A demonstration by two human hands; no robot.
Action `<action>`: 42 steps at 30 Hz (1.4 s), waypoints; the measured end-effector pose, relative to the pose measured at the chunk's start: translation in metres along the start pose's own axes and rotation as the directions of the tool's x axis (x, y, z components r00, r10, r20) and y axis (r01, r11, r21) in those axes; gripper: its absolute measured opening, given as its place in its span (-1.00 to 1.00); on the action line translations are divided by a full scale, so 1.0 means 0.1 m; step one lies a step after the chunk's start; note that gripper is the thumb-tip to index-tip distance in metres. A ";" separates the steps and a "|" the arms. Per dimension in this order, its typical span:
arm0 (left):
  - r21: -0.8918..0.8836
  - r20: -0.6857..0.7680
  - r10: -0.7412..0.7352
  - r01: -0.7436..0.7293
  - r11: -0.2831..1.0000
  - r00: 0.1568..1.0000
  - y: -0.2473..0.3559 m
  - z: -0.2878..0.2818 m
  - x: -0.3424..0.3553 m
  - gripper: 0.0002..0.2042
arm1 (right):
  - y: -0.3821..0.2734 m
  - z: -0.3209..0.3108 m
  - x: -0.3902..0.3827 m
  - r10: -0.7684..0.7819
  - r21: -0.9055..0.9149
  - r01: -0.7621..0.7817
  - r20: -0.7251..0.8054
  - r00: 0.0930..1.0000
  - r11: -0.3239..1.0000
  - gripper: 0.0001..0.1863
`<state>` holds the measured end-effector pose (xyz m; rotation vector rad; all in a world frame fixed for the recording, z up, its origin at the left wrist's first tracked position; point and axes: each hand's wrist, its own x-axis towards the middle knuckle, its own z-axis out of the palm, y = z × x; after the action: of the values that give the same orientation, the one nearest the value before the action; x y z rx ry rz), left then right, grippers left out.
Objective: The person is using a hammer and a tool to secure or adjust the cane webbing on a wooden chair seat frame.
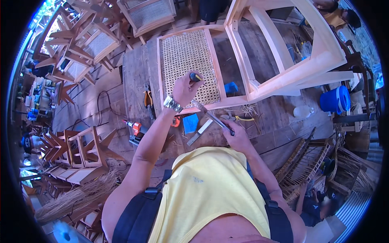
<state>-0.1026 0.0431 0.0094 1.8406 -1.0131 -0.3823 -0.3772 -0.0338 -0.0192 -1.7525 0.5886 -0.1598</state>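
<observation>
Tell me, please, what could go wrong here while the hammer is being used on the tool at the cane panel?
The left hand holds a small dark-handled tool against the woven cane panel, while the right hand grips a hammer. A mis-hit could strike the left fingers. The tool's tip could slip and tear the cane weave. The loose pliers nearby on the workbench could be knocked off.

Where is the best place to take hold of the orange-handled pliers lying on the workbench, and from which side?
Probably by the two handles of the orange-handled pliers, from above. They lie flat on the workbench, left of the left hand, with bare wood around them.
</observation>
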 end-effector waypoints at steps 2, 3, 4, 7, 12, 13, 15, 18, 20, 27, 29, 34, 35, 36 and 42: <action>-0.061 -0.053 0.044 -0.047 0.997 0.998 -0.03 0.06 -0.11 -0.80 | -0.01 0.01 0.01 -0.011 0.001 0.011 0.011 1.000 1.000 -0.65; 0.014 -0.009 0.030 -0.029 0.999 1.000 -0.05 0.08 -0.14 -0.80 | -0.02 0.01 0.01 -0.022 -0.001 0.022 0.020 1.000 1.000 -0.64; 0.089 0.030 0.011 -0.013 0.996 0.999 -0.09 0.11 -0.16 -0.79 | -0.03 0.00 0.02 -0.021 0.000 0.021 0.024 0.999 1.000 -0.64; 0.081 -0.023 0.045 -0.043 0.996 0.999 -0.18 0.21 -0.17 -0.80 | -0.04 -0.02 0.02 0.057 -0.038 -0.054 0.063 0.996 0.998 -0.63; 0.006 -0.066 0.084 -0.084 0.996 0.994 -0.26 0.22 -0.13 -0.80 | 0.06 0.06 0.12 -0.008 0.050 0.016 -0.157 0.988 0.999 -0.66; 0.023 -0.057 0.034 -0.033 0.999 0.998 -0.13 0.14 -0.12 -0.83 | 0.04 0.02 0.12 -0.004 0.052 0.012 -0.161 0.987 0.999 -0.66; 0.046 -0.077 -0.028 0.032 0.998 0.997 -0.07 0.05 -0.08 -0.84 | -0.05 -0.08 0.13 -0.021 0.001 0.021 -0.073 0.997 1.000 -0.67; 0.061 -0.092 -0.119 0.125 0.990 0.989 -0.07 -0.02 0.01 -0.84 | -0.04 -0.09 0.11 -0.059 0.067 0.061 -0.030 0.998 0.996 -0.67; 0.075 -0.165 -0.015 0.028 0.997 0.986 -0.13 0.01 0.05 -0.84 | 0.03 -0.10 0.17 -0.055 0.061 0.059 -0.066 0.996 0.996 -0.68; 0.099 -0.172 -0.008 0.025 0.995 0.985 -0.24 0.09 0.29 -0.86 | 0.16 -0.20 0.41 -0.016 0.176 0.079 -0.332 0.943 0.981 -0.69; 0.101 -0.105 -0.013 0.024 0.995 0.994 -0.19 0.08 0.33 -0.84 | 0.10 -0.24 0.43 -0.002 0.159 0.060 -0.340 0.940 0.986 -0.69; -0.007 -0.216 0.032 -0.034 0.999 0.976 -0.23 0.05 0.32 -0.85 | 0.10 -0.26 0.42 0.068 0.235 0.002 -0.291 0.954 0.972 -0.69; 0.037 -0.195 -0.017 0.025 0.999 0.981 -0.22 0.04 0.33 -0.85 | 0.12 -0.23 0.40 0.069 0.237 0.003 -0.292 0.954 0.971 -0.69; 0.083 -0.177 -0.067 0.083 0.993 0.982 -0.22 0.04 0.34 -0.85 | 0.14 -0.17 0.37 0.045 0.212 0.009 -0.250 0.967 0.977 -0.70; 0.182 -0.147 0.003 0.024 0.983 0.989 -0.35 0.12 0.39 -0.84 | -0.04 0.04 0.51 0.030 0.109 -0.027 -0.028 0.999 0.994 -0.70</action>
<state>-0.0696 0.0121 -0.0195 2.0072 -0.9636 -0.1599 -0.3301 -0.0540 -0.0264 -1.6384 0.6154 -0.1941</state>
